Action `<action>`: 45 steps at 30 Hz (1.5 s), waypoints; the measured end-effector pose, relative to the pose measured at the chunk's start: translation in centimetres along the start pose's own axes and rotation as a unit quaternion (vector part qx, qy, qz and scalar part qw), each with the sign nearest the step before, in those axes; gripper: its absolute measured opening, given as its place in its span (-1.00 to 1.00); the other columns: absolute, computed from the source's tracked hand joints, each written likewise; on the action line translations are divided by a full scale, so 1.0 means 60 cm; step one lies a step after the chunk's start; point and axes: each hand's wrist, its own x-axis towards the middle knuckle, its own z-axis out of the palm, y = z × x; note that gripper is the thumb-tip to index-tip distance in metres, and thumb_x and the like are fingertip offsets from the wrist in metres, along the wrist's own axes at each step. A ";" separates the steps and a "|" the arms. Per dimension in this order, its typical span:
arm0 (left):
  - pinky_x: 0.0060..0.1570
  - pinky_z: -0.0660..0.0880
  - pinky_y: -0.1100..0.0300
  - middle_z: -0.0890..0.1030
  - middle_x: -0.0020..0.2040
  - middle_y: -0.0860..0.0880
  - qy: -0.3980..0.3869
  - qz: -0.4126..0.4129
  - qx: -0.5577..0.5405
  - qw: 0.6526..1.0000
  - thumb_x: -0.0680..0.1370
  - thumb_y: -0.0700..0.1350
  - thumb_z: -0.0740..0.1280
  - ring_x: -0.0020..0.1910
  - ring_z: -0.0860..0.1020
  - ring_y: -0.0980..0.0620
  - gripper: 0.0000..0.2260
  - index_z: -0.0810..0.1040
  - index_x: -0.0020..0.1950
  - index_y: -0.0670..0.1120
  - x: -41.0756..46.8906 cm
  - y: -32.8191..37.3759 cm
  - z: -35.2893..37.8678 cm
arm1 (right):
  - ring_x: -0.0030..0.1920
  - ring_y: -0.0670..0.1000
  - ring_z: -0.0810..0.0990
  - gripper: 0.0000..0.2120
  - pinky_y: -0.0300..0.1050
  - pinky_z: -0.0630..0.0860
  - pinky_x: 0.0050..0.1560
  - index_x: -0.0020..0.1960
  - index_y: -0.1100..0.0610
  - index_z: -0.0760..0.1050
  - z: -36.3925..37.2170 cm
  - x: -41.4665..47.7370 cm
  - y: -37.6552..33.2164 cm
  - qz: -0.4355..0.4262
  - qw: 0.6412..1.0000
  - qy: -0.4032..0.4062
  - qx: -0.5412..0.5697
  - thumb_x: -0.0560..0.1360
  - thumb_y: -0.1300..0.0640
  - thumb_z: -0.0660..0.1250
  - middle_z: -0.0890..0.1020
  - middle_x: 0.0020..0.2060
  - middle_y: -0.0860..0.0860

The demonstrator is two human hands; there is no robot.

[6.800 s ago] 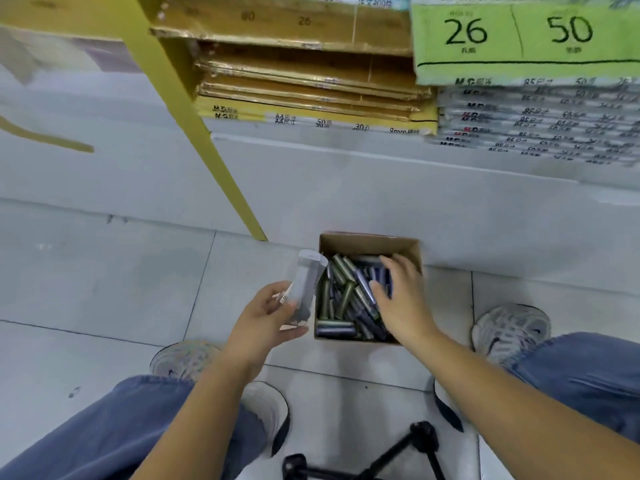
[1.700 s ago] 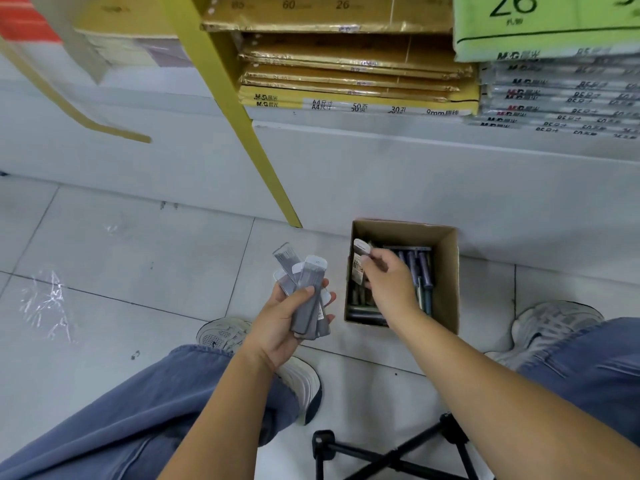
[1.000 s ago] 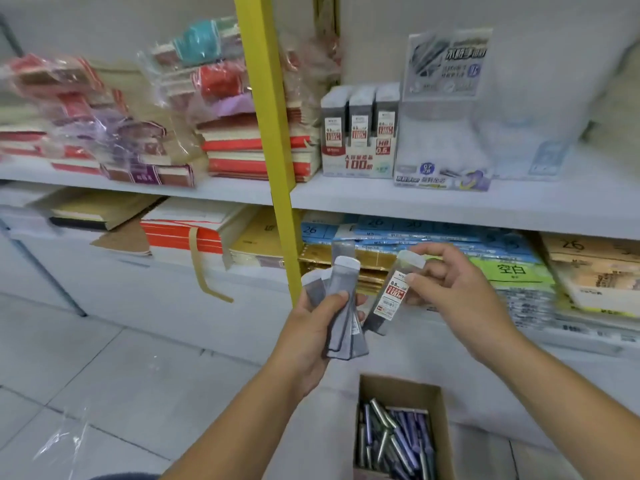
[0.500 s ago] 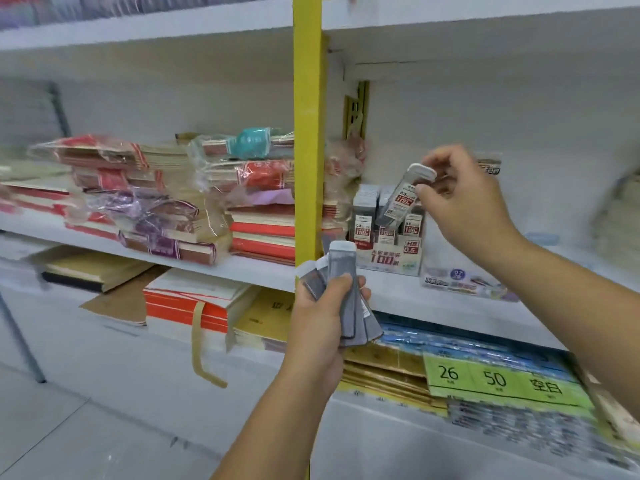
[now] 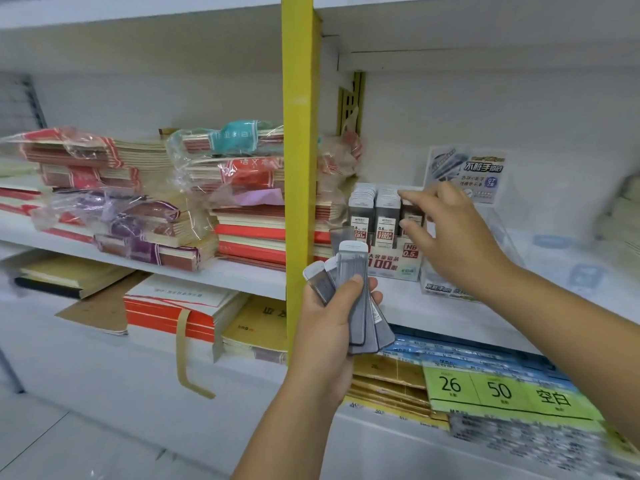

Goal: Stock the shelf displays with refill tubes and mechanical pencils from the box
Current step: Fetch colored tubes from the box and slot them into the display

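Since the earlier frame our right hand (image 5: 457, 237) had come down, right of the yellow upright (image 5: 298, 168), to the white shelf (image 5: 242, 275) and the display box (image 5: 394, 265) standing on it. Its forefinger lay over the box's column farthest from the upright, thumb low in front; blur kept us from telling whether it pinched the refill tube (image 5: 411, 213) there. Our left hand (image 5: 329, 327), just right of the upright and lower, gripped a fan of refill tubes (image 5: 353, 271) by their lower halves. We judged them light, stiff, slick plastic, best pinched on the flat sides near the cap. That single tube, tilted in the air before, now stood upright.
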 end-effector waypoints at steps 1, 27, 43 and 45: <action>-0.21 0.62 0.21 0.74 -0.05 -0.08 -0.006 0.001 0.001 1.000 0.59 -0.17 0.36 -0.12 0.71 0.03 -0.77 0.53 0.24 -0.01 -0.002 0.000 0.002 | -0.03 -0.10 0.44 -0.69 -0.28 0.29 -0.08 0.30 -0.02 0.49 -0.007 -0.013 -0.005 0.004 0.999 0.008 0.047 0.55 0.05 0.29 0.45 -0.07 -0.13; -0.15 0.56 0.07 0.72 -0.02 -0.03 -0.007 0.020 0.109 0.994 0.50 -0.01 0.47 -0.13 0.63 0.03 -0.73 0.57 0.18 0.10 -0.014 -0.006 -0.005 | -0.30 0.04 0.62 -0.76 -0.09 0.53 -0.26 0.19 -0.03 0.42 -0.039 -0.050 -0.051 0.168 0.860 -0.146 0.460 0.54 0.10 0.34 0.68 -0.19 0.05; -0.18 0.62 0.11 0.73 -0.08 0.01 0.013 0.044 0.121 0.992 0.51 0.02 0.46 -0.24 0.67 0.06 -0.81 0.57 0.10 0.15 0.006 0.002 -0.014 | -0.08 -0.09 0.67 -0.54 -0.07 0.61 -0.02 0.08 -0.39 0.47 -0.095 0.050 0.008 0.038 0.970 -0.035 0.237 0.54 0.23 0.32 0.63 -0.05 -0.13; -0.17 0.62 0.10 0.73 -0.09 0.02 0.018 0.044 0.120 0.992 0.52 0.02 0.46 -0.24 0.67 0.08 -0.83 0.57 0.09 0.16 0.008 0.000 -0.014 | -0.03 -0.10 0.65 -0.57 -0.04 0.60 0.03 0.10 -0.34 0.48 -0.080 0.048 0.003 0.034 0.970 -0.046 0.238 0.53 0.23 0.33 0.62 -0.02 -0.15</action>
